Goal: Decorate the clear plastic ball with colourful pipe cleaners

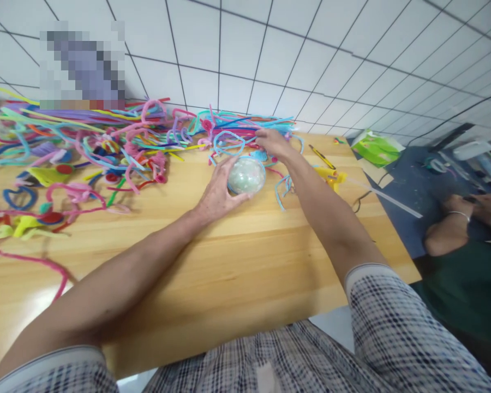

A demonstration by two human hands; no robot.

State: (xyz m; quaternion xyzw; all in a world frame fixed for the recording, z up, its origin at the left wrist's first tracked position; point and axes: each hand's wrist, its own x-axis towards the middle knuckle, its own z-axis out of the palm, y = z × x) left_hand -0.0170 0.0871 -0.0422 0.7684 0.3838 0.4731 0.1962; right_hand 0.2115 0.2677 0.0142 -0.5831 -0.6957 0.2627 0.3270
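Observation:
My left hand [220, 191] curls around the side of a glossy, pale greenish ball [246, 176], thumb at its near side. A thin light-blue edge runs round the ball, which is at the table's middle. Beyond it, my right hand [272, 143] reaches into the pipe cleaners, its fingers close together over them; what they pinch is too small to make out. A light-blue pipe cleaner loop [229, 143] lies just left of those fingers. Under my right forearm are bent light-blue pipe cleaners [282, 194].
Many coloured pipe cleaners and twisted shapes [118, 134] cover the table's left and back, against the tiled wall [245, 60]. A yellow-black utility knife [322, 157] and a yellow tool [331, 177] lie right of my arm. Another person's hands [460, 210] work at the far right, near a green packet [376, 148].

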